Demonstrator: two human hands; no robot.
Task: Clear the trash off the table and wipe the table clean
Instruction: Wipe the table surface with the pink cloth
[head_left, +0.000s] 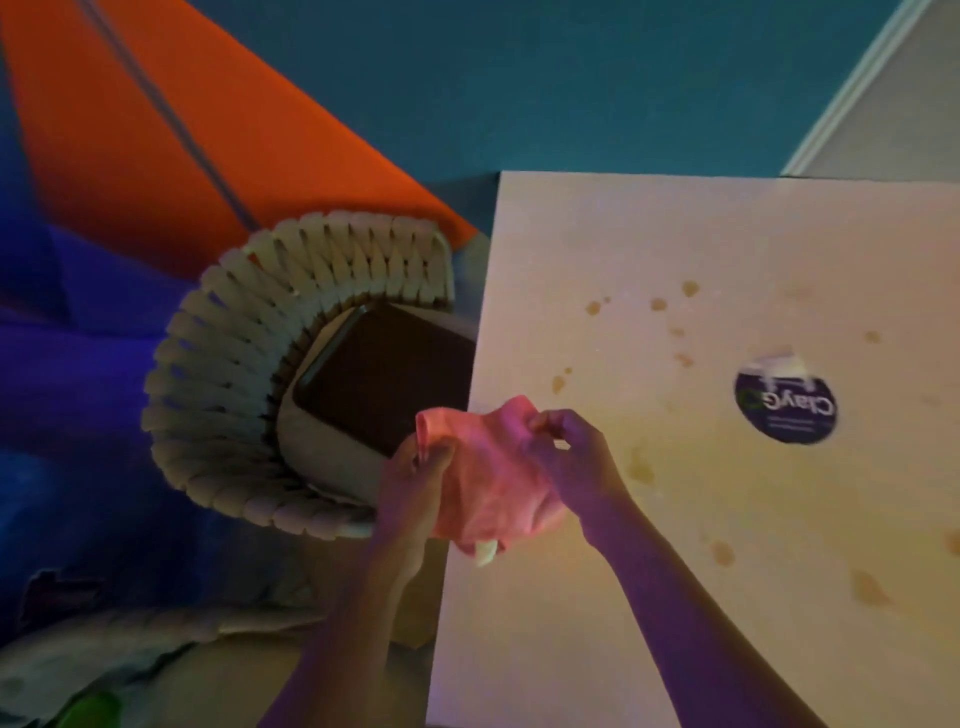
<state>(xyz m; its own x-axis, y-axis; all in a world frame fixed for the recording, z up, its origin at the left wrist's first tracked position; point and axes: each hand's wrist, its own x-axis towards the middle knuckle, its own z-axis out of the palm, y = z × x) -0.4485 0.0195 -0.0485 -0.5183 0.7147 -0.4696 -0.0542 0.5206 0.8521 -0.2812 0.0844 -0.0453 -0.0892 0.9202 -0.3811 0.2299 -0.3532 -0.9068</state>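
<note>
A pink cloth (491, 467) hangs bunched between my two hands at the left edge of the pale table (675, 519). My left hand (415, 483) grips its left side, just off the table's edge. My right hand (571, 457) pinches its upper right part over the table. Several brownish stains (641, 465) are scattered across the tabletop. A round dark sticker (785, 405) with white lettering lies on the table to the right, its top edge peeled up.
A woven pale chair (228, 384) stands to the left of the table with a dark flat tray-like thing (384, 384) on its seat. Orange and blue floor covering lies beyond. Crumpled grey fabric (104, 654) sits at the lower left.
</note>
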